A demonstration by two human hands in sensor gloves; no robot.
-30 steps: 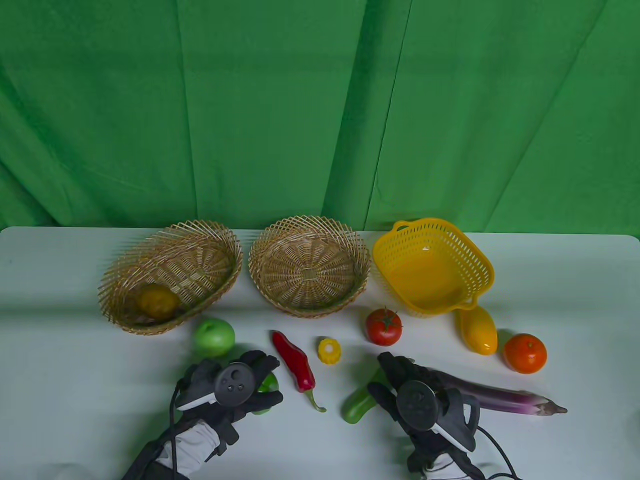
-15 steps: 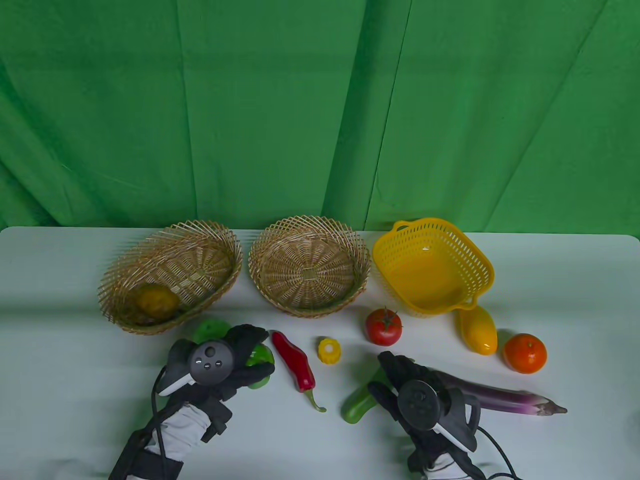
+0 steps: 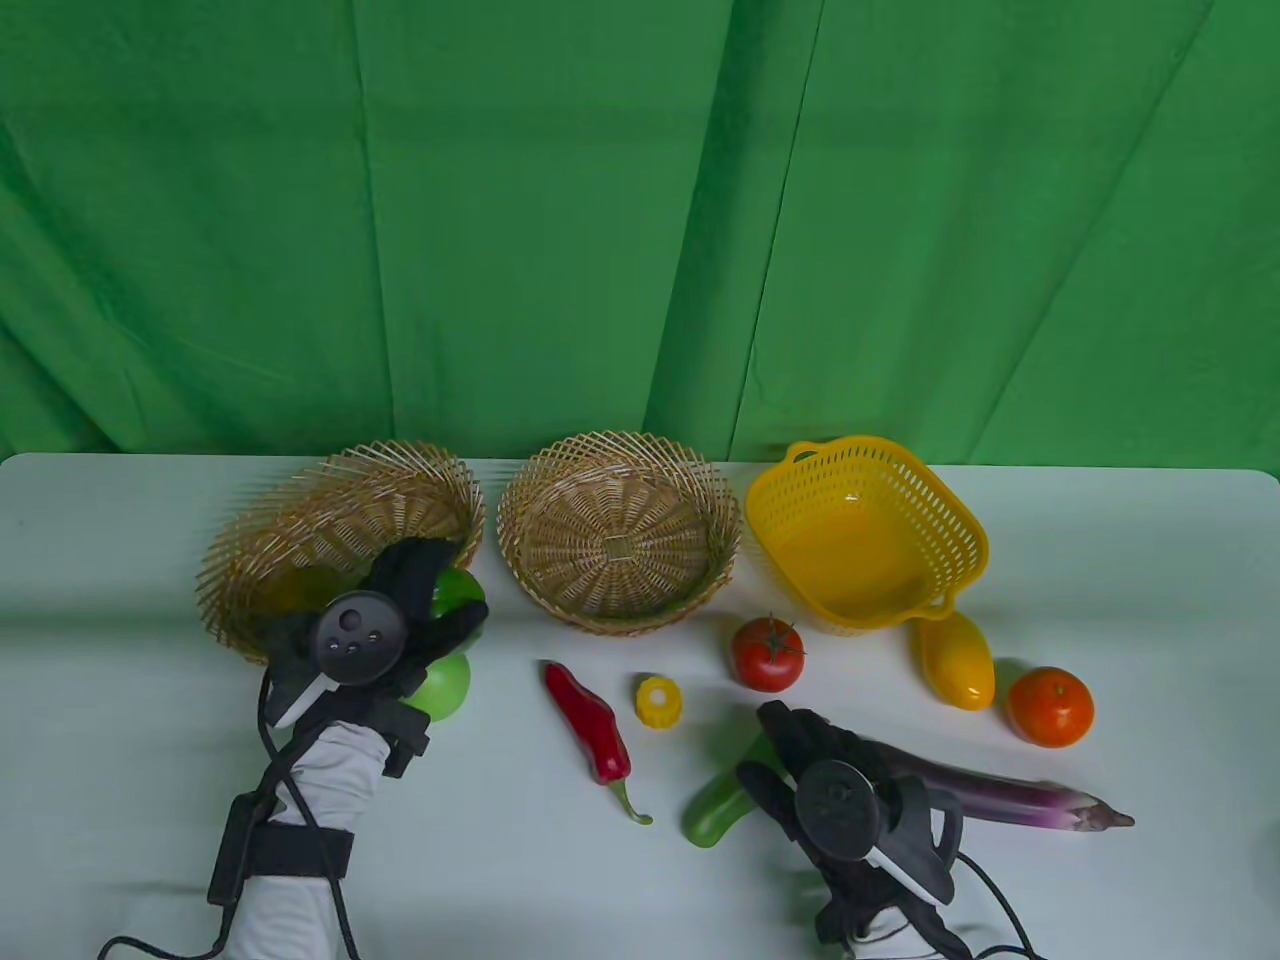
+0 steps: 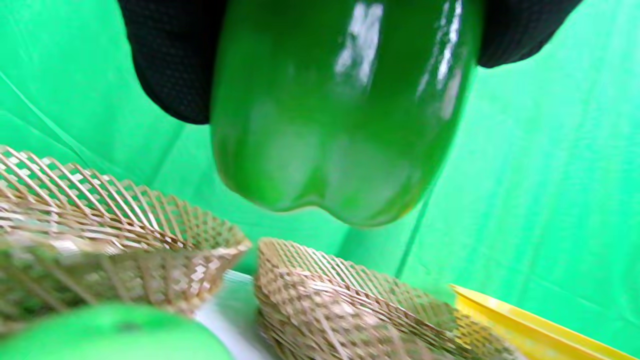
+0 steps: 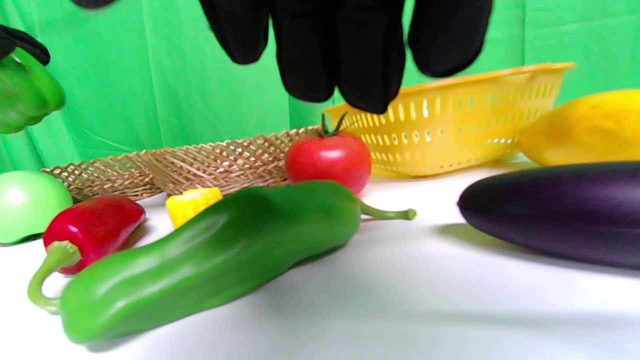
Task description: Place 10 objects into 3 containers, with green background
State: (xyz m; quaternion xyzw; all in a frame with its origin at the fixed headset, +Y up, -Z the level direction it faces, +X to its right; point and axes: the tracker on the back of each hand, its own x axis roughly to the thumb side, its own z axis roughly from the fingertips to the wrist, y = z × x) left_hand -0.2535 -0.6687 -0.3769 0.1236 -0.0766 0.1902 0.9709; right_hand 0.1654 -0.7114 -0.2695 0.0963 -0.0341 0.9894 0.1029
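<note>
Left hand [image 3: 385, 625] around green pepper [image 4: 340, 115], half hiding oval basket [image 3: 300, 520]; right hand [image 3: 835, 790] empty, fingers loose.

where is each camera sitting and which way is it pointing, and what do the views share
Table view: raised at the near edge, facing the table and green backdrop; shows both gloved forearms, the left hand and the right hand.
Left wrist view: under the left hand, facing the baskets; black fingers grip a green bell pepper.
Right wrist view: low over the table, facing the yellow plastic basket; fingertips hang free.
Shared: both wrist views show the round wicker basket.
</note>
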